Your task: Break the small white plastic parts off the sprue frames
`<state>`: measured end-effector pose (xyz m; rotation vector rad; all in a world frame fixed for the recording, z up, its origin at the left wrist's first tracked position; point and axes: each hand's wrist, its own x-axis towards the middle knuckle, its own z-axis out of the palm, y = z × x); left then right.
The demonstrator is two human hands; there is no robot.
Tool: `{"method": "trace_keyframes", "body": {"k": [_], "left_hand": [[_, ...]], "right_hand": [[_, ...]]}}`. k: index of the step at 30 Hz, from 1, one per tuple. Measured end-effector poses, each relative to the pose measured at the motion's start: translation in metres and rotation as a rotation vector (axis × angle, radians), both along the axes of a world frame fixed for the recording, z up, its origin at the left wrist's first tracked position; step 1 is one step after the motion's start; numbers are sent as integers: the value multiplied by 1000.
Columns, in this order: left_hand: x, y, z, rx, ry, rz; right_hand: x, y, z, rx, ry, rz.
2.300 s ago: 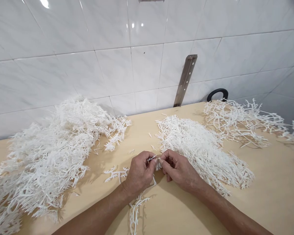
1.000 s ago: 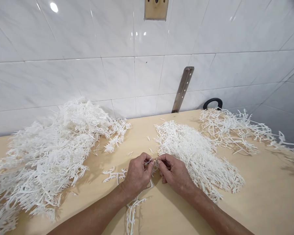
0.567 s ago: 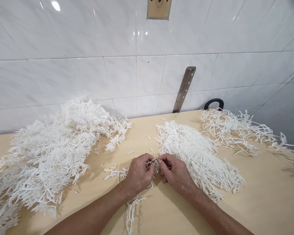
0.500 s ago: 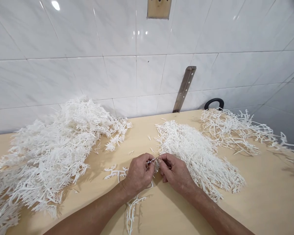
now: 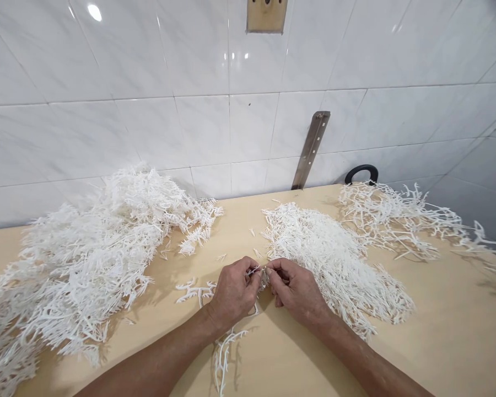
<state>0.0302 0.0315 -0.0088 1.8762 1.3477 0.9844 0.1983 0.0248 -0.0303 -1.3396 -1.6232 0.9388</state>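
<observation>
My left hand (image 5: 236, 286) pinches a thin white branched plastic piece, of which more (image 5: 223, 361) shows below the wrist and to its left. Close beside it, my right hand (image 5: 292, 281) has its thumb and forefinger pressed together at the tip of the same piece. A small tuft of white prongs (image 5: 264, 280) hangs between the two hands. Right behind my right hand lies a heap of short loose white sticks (image 5: 322, 248). The fingers hide most of the gripped part.
A big mound of white branched pieces (image 5: 99, 259) fills the left of the wooden table (image 5: 458, 320). Bare, stripped-looking white branches (image 5: 397, 215) lie at the right back. A metal strip (image 5: 311, 150) leans on the tiled wall near a black curved handle (image 5: 361, 172).
Both hands stay at nearly the same spot, fingertips shifting only slightly. The heaps look unchanged, and the view has moved a trifle.
</observation>
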Motion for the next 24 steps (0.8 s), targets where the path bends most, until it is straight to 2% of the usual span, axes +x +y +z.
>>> {"method": "trace_keyframes", "body": {"k": [5, 9, 13, 15, 18, 22, 24], "left_hand": [[-1, 2, 0, -6, 85, -37], [-4, 6, 4, -82, 104, -100], [-5, 7, 7, -131, 27, -90], [-6, 6, 7, -183, -45, -93], [-5, 2, 5, -262, -167, -129], [-3, 0, -1, -247, -299, -81], [-2, 1, -4, -224, -322, -57]], "right_hand": [[-1, 0, 2, 32, -93, -37], [-4, 0, 5, 142, -222, -37], [-9, 5, 5, 270, -300, -82], [-9, 8, 4, 236, -312, -173], [-6, 11, 3, 93, -250, -290], [5, 5, 9, -1, -105, -262], [12, 3, 15, 46, -117, -297]]}}
